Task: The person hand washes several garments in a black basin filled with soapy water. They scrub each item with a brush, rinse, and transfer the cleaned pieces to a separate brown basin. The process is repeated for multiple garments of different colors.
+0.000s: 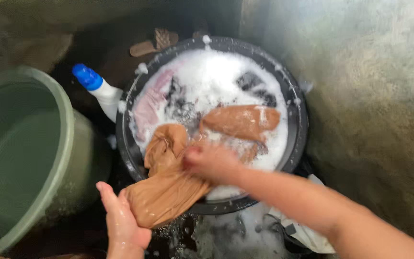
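A: Two hands on one brown cloth [168,189], head view, the only view there is. Left hand [120,223] sits low, palm up, under the cloth's near end. Right hand [209,160] comes in from the lower right and presses on top of the cloth, abt at the basin's near rim.

B: Fingers?

A: Left fingers [107,194] lie mostly open, cupped, cradling the cloth's lower end from below, not clenched. Right fingers [192,154] are curled down onto the cloth, but motion blur hides them, so can't tell if they pinch it or just press.

B: Where does the cloth lie, which way does it run?

A: Long axis goes diagonal: from the left palm, outside the black basin [297,129], up and right over the rim into the suds [216,79]. Far part resurfaces as a brown fold near the basin's middle-right. So the bulk lies ahead and right of the left fingers, and right beneath the right ones. Right hand is nearer the wet part in the basin; left holds the hanging end.

B: Anything else nearby?

A: Pinkish garment [149,103] and dark cloth [257,88] in the foam, apart from both hands. White bottle w/ blue cap [99,91] leans just left of the basin. Green bucket [65,120] further left. White cloth [307,235] under the right forearm, on the wet floor [216,235].
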